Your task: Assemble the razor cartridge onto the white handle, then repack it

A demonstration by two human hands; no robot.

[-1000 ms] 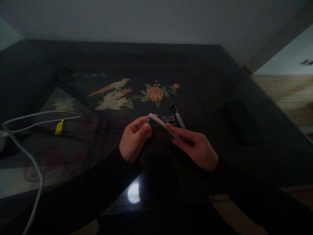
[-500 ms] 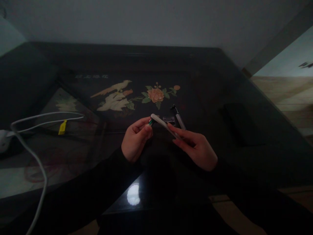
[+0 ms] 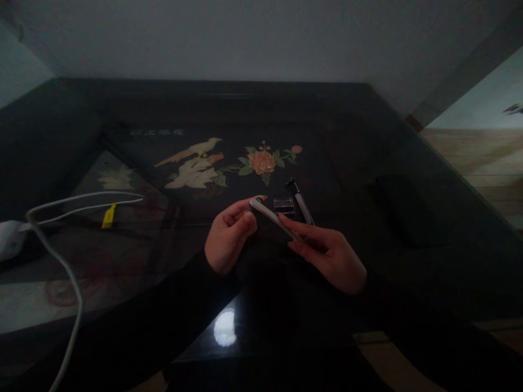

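Hands meet over the dark glass-topped table [image 3: 408,256], low light all round. The right hand [image 3: 330,256] grips a slim white pen-like stick [image 3: 274,219], fingers wrapped on its near end, the far tip angled up and left. The left hand [image 3: 229,237] pinches that far tip, where a small green bit shows. Just beyond the stick, a small clear clip [image 3: 284,205] and a dark pen [image 3: 301,201] lie on the table. Far left, a white cable [image 3: 73,283] with a yellow tag [image 3: 108,216] loops across.
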